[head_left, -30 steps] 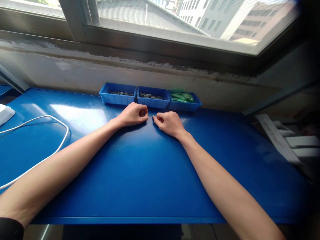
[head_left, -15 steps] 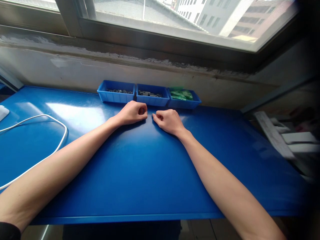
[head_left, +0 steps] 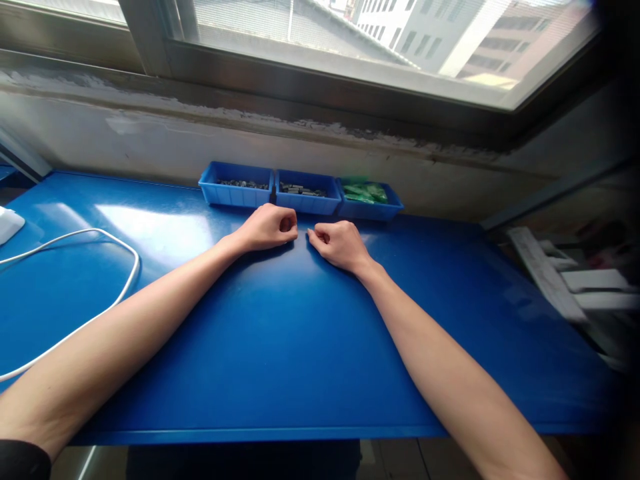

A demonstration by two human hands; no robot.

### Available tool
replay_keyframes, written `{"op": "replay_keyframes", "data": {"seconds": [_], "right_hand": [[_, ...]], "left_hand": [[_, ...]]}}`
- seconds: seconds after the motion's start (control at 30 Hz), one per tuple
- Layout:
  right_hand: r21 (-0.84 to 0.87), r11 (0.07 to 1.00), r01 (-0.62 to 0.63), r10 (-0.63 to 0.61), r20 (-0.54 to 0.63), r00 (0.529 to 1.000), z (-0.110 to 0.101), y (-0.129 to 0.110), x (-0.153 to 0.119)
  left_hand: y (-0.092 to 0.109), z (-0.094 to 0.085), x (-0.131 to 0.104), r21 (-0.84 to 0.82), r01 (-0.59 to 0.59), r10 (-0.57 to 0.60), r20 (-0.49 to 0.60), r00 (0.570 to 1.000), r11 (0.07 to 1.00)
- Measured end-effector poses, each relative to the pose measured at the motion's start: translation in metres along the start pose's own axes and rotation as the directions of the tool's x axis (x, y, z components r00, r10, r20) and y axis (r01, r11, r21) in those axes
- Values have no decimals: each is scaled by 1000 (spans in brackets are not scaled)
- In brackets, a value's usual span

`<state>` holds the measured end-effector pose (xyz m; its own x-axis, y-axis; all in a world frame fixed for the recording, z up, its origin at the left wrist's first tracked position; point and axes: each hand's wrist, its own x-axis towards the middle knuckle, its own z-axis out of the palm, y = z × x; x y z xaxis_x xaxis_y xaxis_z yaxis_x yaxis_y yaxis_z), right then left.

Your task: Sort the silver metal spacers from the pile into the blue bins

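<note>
My left hand (head_left: 270, 227) rests on the blue table in a loose fist, with a hollow between thumb and curled forefinger and nothing showing in it. My right hand (head_left: 341, 244) is curled the same way a small gap to the right, also with nothing visible in it. Just behind the hands, three blue bins stand in a row. Small dark metal parts lie in the left bin (head_left: 235, 195), short grey cylindrical pieces in the middle bin (head_left: 305, 203), and green plastic packets (head_left: 367, 192) in the right bin (head_left: 373, 211).
A white cable (head_left: 136, 263) loops across the left of the blue table (head_left: 280, 360), near a white object (head_left: 9, 225) at the edge of view. Behind the bins is a wall (head_left: 165, 147) under a window. White pieces (head_left: 603, 280), blurred, are at the right side.
The whole view has shifted slightly, so everything sits a little farther right and lower. Both hands keep the same closed pose and place on the table.
</note>
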<state>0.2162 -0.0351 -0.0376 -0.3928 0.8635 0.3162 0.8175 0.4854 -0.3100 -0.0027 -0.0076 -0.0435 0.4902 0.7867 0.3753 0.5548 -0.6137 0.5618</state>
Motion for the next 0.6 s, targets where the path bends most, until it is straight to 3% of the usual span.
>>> {"op": "replay_keyframes", "data": {"seconds": [0.6], "right_hand": [[-14, 1000, -6, 6, 16, 1000, 0, 0, 0]], "left_hand": [[4, -1, 0, -7, 15, -15, 11, 1000, 1000]]}}
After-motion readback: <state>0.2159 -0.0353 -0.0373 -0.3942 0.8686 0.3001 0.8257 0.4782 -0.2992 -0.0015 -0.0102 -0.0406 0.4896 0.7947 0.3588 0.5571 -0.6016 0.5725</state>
